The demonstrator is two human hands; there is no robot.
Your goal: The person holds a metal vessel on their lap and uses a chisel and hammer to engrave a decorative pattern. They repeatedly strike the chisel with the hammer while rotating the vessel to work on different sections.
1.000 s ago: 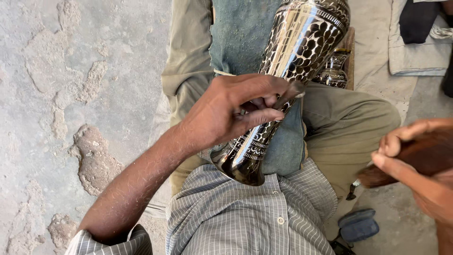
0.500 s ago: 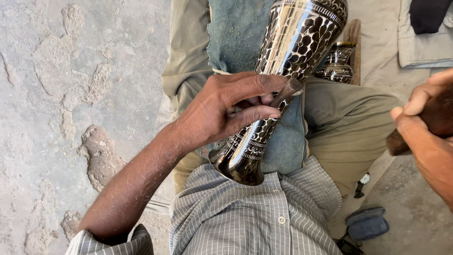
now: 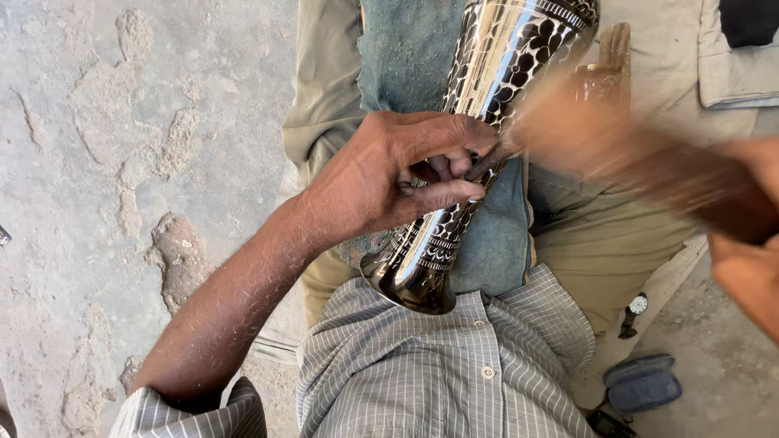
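Note:
A tall shiny metal vase (image 3: 519, 49) with a dark engraved pattern lies tilted across my lap on a blue cloth (image 3: 406, 49), its flared foot against my striped shirt. My left hand (image 3: 381, 178) rests on the vase and pinches a thin dark chisel (image 3: 485, 165) against its surface. My right hand (image 3: 751, 268), at the right edge, grips a brown wooden mallet (image 3: 625, 154). The mallet is motion-blurred, and its head reaches to the chisel's top.
Rough cracked concrete floor (image 3: 122, 162) fills the left side. A small wristwatch (image 3: 637, 307) and a blue pouch (image 3: 645, 381) lie on the ground by my right leg. A wooden piece (image 3: 614, 57) sits behind the vase, near folded beige cloth (image 3: 734, 73).
My right hand has swung the mallet from the right edge leftward onto the chisel. My left hand and the vase have stayed in place.

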